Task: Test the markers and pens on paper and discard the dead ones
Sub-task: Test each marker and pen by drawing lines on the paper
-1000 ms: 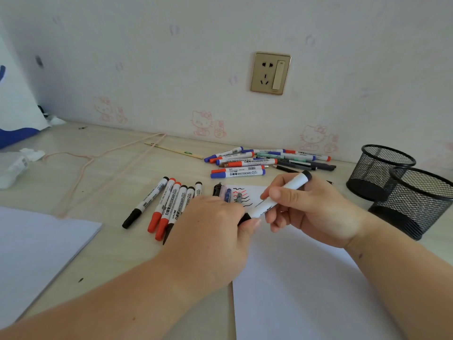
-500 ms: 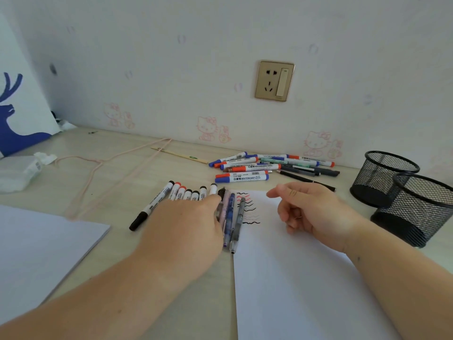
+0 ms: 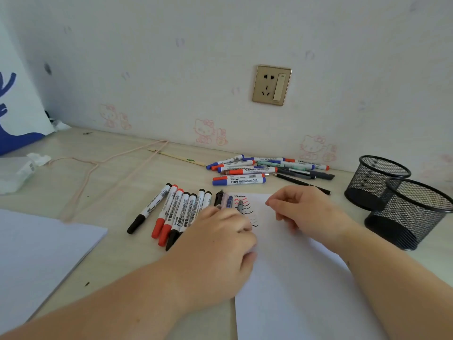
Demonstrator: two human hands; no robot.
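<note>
Two mesh cups (image 3: pixel 382 182); two hands (image 3: pixel 220 244); seven row markers (image 3: pixel 171 212).

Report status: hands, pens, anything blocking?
Left hand on the tested row, grip hidden. Right hand empty over the test sheet. Untested pile unobstructed.

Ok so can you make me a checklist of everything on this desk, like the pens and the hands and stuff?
Surface: pale wooden desk, white test paper with red and black squiggles.
Job's things: sorted row of markers; untested pile by the wall.
Clutter: two empty mesh pen cups, second paper sheet, crumpled tissue.
Hands: left hand resting on pens beside the row; right hand loosely curled, holding nothing.
Cables: pink cord lying loose.
Surroundings: wall socket, cat stickers.
</note>
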